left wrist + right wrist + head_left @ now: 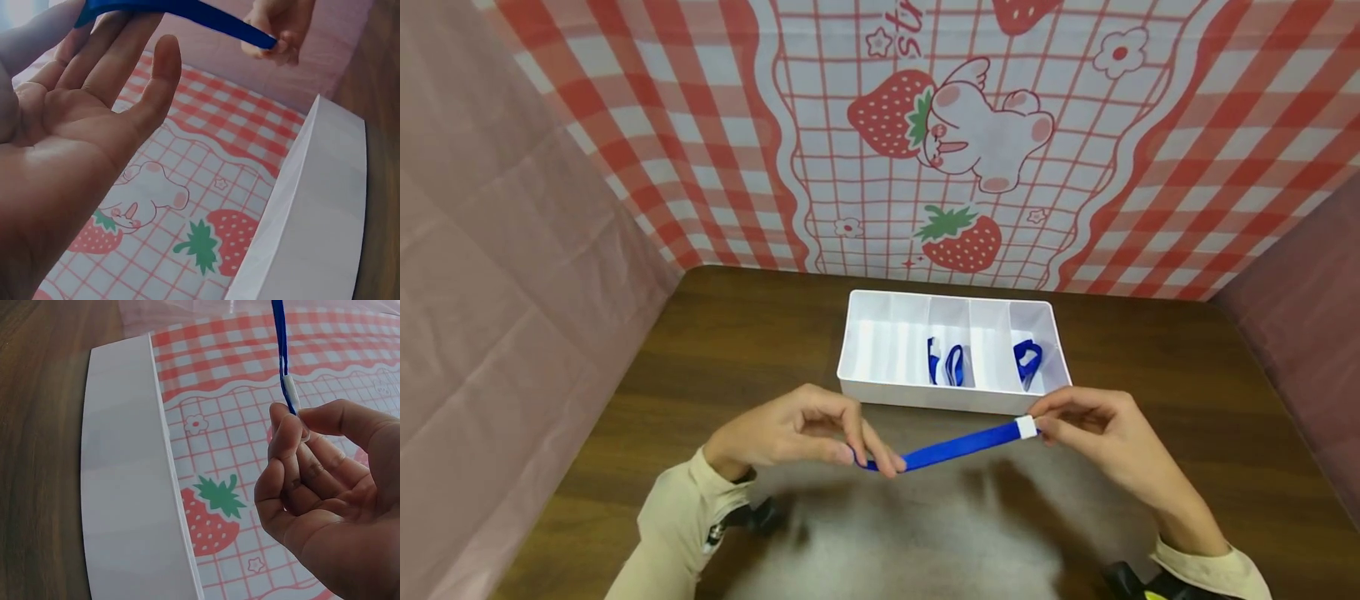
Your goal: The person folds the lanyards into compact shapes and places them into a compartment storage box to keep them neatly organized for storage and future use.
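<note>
A flat blue strap (958, 448) with a white clasp (1026, 427) stretches between both hands, in front of a white divided box (925, 397). My left hand (805, 429) holds the strap's left end between thumb and fingers; its palm shows in the left wrist view. At the clasp end, my right hand (1101, 421) pinches the strap between thumb and index finger. From the right wrist, the strap (281, 337) appears edge-on as two thin layers running up from the white clasp (291, 394). The right hand overlaps the box's near right corner in the head view.
Inside the box, two folded blue straps (955, 365) lie in the middle compartment, and another blue strap (1028, 364) sits in the rightmost one. The brown wooden table (737, 333) meets a strawberry-print cloth (820, 242) behind. Pink cloth (535, 275) hangs at both sides.
</note>
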Demonstrator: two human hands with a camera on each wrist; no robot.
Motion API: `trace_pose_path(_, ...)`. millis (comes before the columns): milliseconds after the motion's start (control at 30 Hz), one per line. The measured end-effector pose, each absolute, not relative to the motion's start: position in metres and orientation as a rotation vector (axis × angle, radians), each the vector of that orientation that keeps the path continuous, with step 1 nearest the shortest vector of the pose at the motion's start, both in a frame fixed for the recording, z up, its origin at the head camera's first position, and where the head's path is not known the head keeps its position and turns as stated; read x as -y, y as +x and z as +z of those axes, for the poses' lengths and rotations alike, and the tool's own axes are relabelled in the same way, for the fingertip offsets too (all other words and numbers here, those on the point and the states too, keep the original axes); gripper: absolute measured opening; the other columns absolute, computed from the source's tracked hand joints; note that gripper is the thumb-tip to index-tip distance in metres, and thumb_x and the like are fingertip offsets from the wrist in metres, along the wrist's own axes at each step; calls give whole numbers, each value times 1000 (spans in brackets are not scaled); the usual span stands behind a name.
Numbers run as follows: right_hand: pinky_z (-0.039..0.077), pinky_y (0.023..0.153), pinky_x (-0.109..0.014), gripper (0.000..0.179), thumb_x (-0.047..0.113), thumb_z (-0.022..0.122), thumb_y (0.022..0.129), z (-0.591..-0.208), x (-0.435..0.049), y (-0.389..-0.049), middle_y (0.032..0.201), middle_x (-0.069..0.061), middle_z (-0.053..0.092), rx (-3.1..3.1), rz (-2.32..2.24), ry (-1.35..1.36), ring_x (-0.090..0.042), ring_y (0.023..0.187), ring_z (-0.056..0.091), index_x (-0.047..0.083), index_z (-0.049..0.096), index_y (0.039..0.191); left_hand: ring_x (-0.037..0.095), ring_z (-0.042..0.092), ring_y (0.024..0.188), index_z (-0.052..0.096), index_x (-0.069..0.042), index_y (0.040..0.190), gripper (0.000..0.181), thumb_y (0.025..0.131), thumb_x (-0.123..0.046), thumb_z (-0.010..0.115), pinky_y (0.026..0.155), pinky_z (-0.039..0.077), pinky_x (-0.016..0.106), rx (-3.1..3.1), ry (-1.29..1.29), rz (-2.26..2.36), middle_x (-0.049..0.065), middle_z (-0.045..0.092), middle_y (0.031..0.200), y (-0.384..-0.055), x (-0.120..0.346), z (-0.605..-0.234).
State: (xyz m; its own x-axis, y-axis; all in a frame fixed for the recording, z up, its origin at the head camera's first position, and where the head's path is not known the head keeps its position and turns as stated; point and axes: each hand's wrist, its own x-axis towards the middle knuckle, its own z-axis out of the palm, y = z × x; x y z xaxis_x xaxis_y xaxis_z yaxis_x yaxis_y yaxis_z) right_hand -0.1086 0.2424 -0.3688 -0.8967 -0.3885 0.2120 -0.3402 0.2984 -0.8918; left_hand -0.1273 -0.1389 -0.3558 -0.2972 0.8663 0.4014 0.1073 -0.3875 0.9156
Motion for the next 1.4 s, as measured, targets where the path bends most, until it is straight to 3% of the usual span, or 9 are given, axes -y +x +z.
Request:
trace_pose_path(100, 58, 63, -29, 17, -10, 66, 89, -368, -241, -106, 85, -8, 71, -2472, -1714, -720, -16, 71, 69, 1, 72, 102, 39, 66, 110, 58, 7, 98, 6, 100, 5, 52, 93, 52, 53, -1332, 1372, 1712, 30, 67, 111, -126, 137, -356)
trace_pose_path(300, 56, 63, -28, 18, -9, 67, 89, -368, -234, -100, 81, -5, 69, -2468, -1700, -769, -15, 69, 66, 2, 72, 101, 24, 71, 86, 69, 0, 103, 18, 96, 9, 56, 76, 58, 40, -1630, 1362, 1701, 13, 74, 93, -120, 129, -355)
trace_pose_path(467, 54, 63, -26, 17, -6, 68, 90, -367, -226, -97, 79, -2, 68, -2505, -1670, -769, -15, 69, 64, 6, 72, 101, 15, 65, 68, 73, -3, 106, 15, 96, 0, 63, 57, 53, 28, -1952, 1305, 1745, 2, 71, 82, -108, 117, -353)
trace_pose_path(633, 53, 64, -25, 17, -3, 70, 90, -366, -218, -96, 80, 0, 69, -2575, -1634, -779, -14, 70, 64, 10, 73, 100, 14, 58, 60, 61, -7, 114, 19, 96, -3, 65, 49, 44, 22, -2088, 1224, 1802, 2, 69, 76, -101, 105, -353)
trace_pose_path(733, 53, 63, -24, 17, 0, 71, 89, -366, -211, -93, 82, 2, 70, -2634, -1604, -774, -13, 70, 65, 13, 74, 100, 10, 57, 60, 53, -8, 110, 21, 95, -1, 66, 49, 41, 22, -2115, 1254, 1798, 2, 67, 73, -99, 99, -353)
trace_pose_path(933, 50, 60, -20, 21, -1, 74, 87, -367, -193, -83, 81, 8, 70, -2741, -1563, -848, -9, 70, 65, 16, 76, 98, 1, 52, 62, 52, -9, 100, 18, 93, -3, 68, 53, 42, 19, -2237, 1374, 1723, -3, 65, 72, -93, 90, -357)
trace_pose_path(1167, 45, 58, -17, 24, 0, 75, 86, -372, -167, -67, 80, 14, 69, -2817, -1551, -968, -5, 69, 63, 19, 76, 100, -4, 47, 61, 59, -11, 96, 10, 94, -6, 68, 51, 40, 14, -2348, 1484, 1643, -4, 65, 72, -88, 78, -360)
trace_pose_path(1400, 49, 63, -18, 23, 1, 74, 88, -370, -152, -60, 84, 12, 71, -2766, -1631, -923, -6, 71, 66, 19, 77, 101, -4, 52, 65, 66, -10, 95, 4, 95, -6, 67, 56, 44, 12, -2405, 1489, 1573, -5, 68, 76, -88, 78, -360)
